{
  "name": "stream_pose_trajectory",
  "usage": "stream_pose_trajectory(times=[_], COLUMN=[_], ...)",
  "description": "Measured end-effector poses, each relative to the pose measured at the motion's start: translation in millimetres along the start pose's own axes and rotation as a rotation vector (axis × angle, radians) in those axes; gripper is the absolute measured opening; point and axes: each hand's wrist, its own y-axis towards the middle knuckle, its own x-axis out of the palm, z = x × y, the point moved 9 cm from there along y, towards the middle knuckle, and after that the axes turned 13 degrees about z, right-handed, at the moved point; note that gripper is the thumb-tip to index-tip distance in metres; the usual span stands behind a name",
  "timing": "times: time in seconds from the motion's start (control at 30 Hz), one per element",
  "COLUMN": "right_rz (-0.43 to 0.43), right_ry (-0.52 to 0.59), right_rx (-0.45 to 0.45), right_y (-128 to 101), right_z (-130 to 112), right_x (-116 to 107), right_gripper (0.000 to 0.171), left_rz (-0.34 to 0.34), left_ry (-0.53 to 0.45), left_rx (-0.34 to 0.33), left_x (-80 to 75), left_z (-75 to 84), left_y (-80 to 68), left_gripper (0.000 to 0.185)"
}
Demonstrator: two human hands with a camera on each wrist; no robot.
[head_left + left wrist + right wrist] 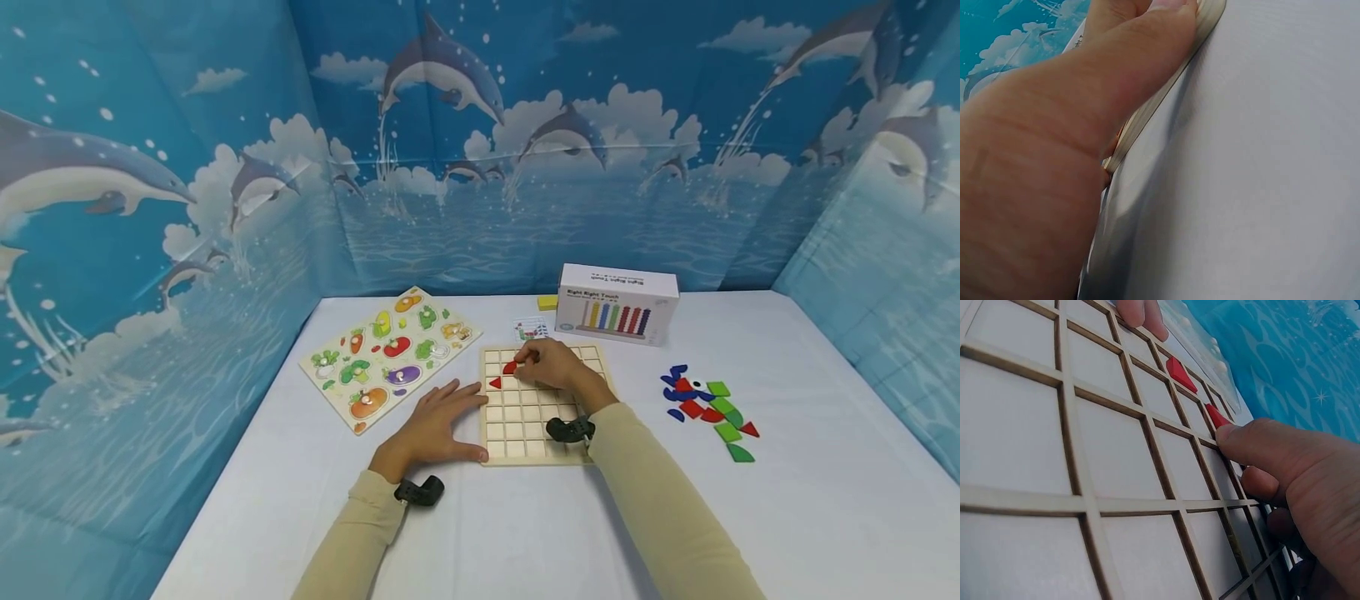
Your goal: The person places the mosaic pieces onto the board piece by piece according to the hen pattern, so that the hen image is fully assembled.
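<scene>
A wooden grid board (513, 450) lies flat on the table in the head view. On its upper left cells are a red triangle (496, 383) and, just above and right of it, a red piece with a curved edge (510, 367). My right hand (553, 364) reaches over the board and pinches that curved piece at its tip; in the right wrist view my thumb lies against its end. My left hand (438, 423) rests with fingers spread at the board's left side, fingertips and thumb touching the edge (1147, 107).
Left of the board lies a vegetable puzzle (390, 354). Behind stand a white box (617, 304) and a yellow block (547, 302), with a small picture card (531, 328) before them. Several red, green and blue pieces (711, 408) lie on the right. Dolphin-print cloth (480, 208) surrounds the table.
</scene>
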Motion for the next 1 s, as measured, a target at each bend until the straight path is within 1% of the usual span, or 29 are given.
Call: stream_pose_trajectory(times=[0.13,0.3,0.4,0.57,1.0], right_rz=[-0.004,0.0,0.011,0.025,0.021], right_ry=[0.004,-0.011,-0.036,-0.048,-0.047], right_rx=[0.007,-0.014,-0.019,0.002,0.008], right_y=[-1.2,-1.7,-0.9,-1.3,-1.6], right_z=[0.5,-2.4,-2.0,0.6,1.4], right_x=[0.7,0.7,0.6,1.2,1.6], right_gripper=[0.022,0.026,0.025,0.019,0.021], left_rz=[0.001,-0.001,-0.001,0.001,0.001], left_ry=[-0.001,0.005,0.006,0.007,0.001], left_rx=[-0.001,-0.004,-0.005,-0.004,-0.002], left_x=[-0.5,-0.6,-0.8,-0.9,-0.2], left_z=[1.1,1.0,0.8,0.7,0.8], left_y=[-0.4,-0.7,-0.9,-0.6,-0.5], left_gripper=[0.094,0.093,0.093,0.093,0.094])
